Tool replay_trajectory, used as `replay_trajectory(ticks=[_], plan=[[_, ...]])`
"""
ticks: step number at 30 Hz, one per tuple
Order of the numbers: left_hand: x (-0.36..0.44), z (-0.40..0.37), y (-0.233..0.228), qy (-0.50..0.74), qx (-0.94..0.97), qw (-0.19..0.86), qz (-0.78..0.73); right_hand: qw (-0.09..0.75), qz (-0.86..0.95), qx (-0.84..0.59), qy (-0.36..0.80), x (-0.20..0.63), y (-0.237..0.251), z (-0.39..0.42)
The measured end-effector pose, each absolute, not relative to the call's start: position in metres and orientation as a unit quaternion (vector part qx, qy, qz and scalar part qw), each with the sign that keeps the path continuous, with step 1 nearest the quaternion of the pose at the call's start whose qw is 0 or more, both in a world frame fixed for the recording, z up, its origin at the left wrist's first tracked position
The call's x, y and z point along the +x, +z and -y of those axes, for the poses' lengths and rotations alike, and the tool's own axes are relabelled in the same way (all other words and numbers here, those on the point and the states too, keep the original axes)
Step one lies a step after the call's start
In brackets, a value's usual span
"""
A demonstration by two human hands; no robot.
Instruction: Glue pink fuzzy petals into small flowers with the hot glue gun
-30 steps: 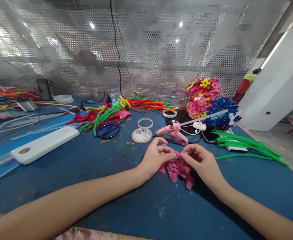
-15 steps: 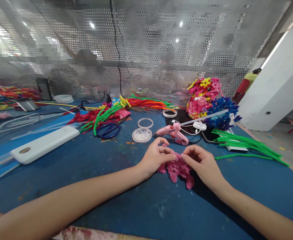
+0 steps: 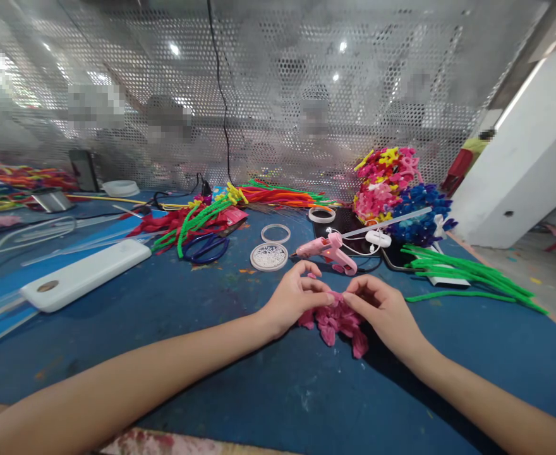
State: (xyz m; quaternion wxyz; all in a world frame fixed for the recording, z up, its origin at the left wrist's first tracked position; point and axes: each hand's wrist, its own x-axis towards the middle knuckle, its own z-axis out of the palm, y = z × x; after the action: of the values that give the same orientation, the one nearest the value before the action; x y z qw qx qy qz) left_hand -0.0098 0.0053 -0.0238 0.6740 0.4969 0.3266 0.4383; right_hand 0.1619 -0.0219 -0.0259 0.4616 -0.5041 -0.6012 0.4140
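A bunched pink fabric flower piece (image 3: 337, 323) with several petal-like folds hangs just over the blue table, between my hands. My left hand (image 3: 296, 297) pinches its upper left edge between thumb and fingers. On the other side, the thumb and fingertips of my right hand (image 3: 383, 306) close on its upper right edge. Both sets of fingertips nearly meet at the top of the piece. Right behind them lies a pink hot glue gun (image 3: 328, 248) with a clear glue stick in its back. Beside its nozzle sits a round dish of small white beads (image 3: 269, 256).
Green pipe cleaners (image 3: 477, 275) lie at the right. Behind them stand blue flowers (image 3: 423, 212) and a pink and yellow flower bunch (image 3: 385, 189). To the left are blue-handled scissors (image 3: 206, 248) and a long white device (image 3: 86, 273). A perforated metal screen (image 3: 278, 82) borders the back.
Almost nothing differs. Both hands keep their pinch on the pink piece in the same place, and the view has shifted only very slightly.
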Motion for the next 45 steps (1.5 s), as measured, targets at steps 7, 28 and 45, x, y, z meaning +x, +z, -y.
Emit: replay_trajectory(ticks=[7, 28, 45], plan=[[-0.0093, -0.0047, -0.023, 0.438, 0.494, 0.677, -0.326, 0.465, 0.605, -0.503, 0.406, 0.1616, -0.025, 0.0218], [-0.0097, -0.0045, -0.0236, 0.439, 0.494, 0.676, -0.325, 0.459, 0.618, -0.496, 0.403, 0.1615, -0.0268, 0.0233], [-0.0072, -0.002, -0.0229, 0.463, 0.469, 0.676, -0.33, 0.443, 0.682, -0.443, 0.378, 0.1705, -0.0273, 0.0172]])
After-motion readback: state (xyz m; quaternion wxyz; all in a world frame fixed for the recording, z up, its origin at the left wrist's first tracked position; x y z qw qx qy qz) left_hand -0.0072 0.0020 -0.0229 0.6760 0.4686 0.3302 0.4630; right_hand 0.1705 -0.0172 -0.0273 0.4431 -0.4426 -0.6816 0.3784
